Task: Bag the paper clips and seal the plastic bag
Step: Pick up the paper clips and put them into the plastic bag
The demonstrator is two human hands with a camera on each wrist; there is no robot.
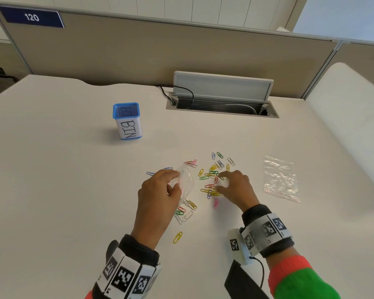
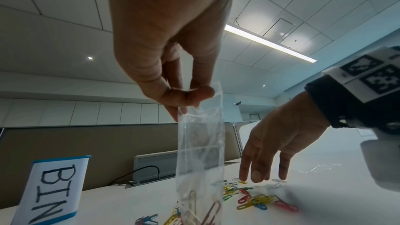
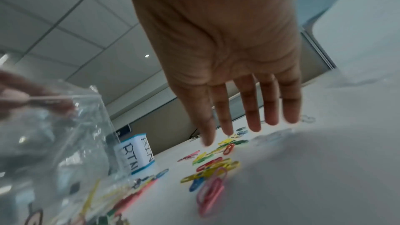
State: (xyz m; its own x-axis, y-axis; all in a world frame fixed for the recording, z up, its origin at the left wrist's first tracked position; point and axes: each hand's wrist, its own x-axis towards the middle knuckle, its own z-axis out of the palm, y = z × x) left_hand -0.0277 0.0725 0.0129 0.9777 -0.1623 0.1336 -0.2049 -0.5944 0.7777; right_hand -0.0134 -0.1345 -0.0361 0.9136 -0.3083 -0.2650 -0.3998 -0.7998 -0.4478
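My left hand (image 1: 173,184) (image 2: 184,98) pinches the top edge of a clear plastic bag (image 1: 187,184) (image 2: 200,156) (image 3: 56,134), which hangs upright with its bottom on the table; a few clips show through its lower part. Coloured paper clips (image 1: 212,175) (image 2: 257,199) (image 3: 214,163) lie scattered on the white table (image 1: 73,190). My right hand (image 1: 221,181) (image 2: 259,174) (image 3: 244,122) hovers over the main heap, fingers straight and spread downward, holding nothing.
A second clear bag (image 1: 281,178) lies flat to the right. A blue box labelled BIN (image 1: 127,120) (image 2: 54,189) (image 3: 138,153) stands at the back left. An open cable hatch (image 1: 221,98) sits at the back. More clips (image 1: 187,209) lie near my left wrist.
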